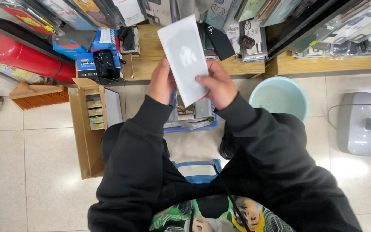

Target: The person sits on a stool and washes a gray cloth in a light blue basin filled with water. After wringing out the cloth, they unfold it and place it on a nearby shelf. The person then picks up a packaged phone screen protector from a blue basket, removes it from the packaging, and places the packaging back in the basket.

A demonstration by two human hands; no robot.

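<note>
In the head view, we hold a flat white packet (184, 58) up in front of us with both hands. Our left hand (162, 81) grasps its left edge, at about 8 o'clock on the packet. Our right hand (217, 86) pinches its lower right edge, at about 4 o'clock, with the thumb on top. Both sleeves are black. Under the packet sits a blue basket (194, 124) with small packs in it. At 3 o'clock stands a pale blue bowl (280, 96) on the floor. At 9 o'clock lies an open cardboard box (86, 133). At 10 o'clock rests a red fire extinguisher (22, 56). At 12 o'clock runs a wooden shelf (151, 51).
</note>
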